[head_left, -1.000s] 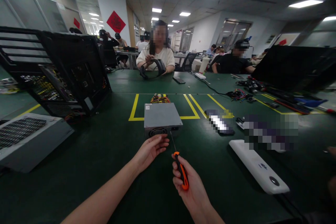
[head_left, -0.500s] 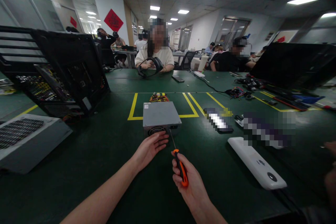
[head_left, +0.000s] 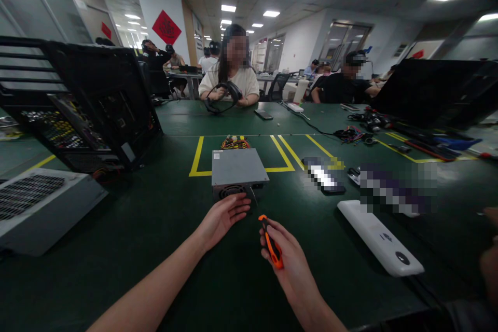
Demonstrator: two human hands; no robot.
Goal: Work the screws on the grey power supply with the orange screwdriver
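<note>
A grey computer power supply (head_left: 239, 167) lies on the green table, its fan side facing me and its coloured cables bunched behind it. In front of the fan, my left hand (head_left: 223, 220) has its fingers stretched out towards the right; its fingertips are at the lower front face, and I cannot tell whether they touch it. Lower right of it, my right hand (head_left: 286, 254) is closed around the orange and black handle of a screwdriver (head_left: 272, 245). The thin shaft points up and left to the power supply's front right; where the tip ends is unclear.
An open black computer case (head_left: 105, 109) and another grey power supply (head_left: 46, 207) stand at left. To the right lie a phone (head_left: 330, 184), a white elongated device (head_left: 379, 238) and cables (head_left: 348, 135). Across the table a person (head_left: 229, 83) holds a headset (head_left: 223, 97).
My right hand with the screwdriver has shifted slightly right and the handle has tilted further. My left hand and the power supply stay practically where they were.
</note>
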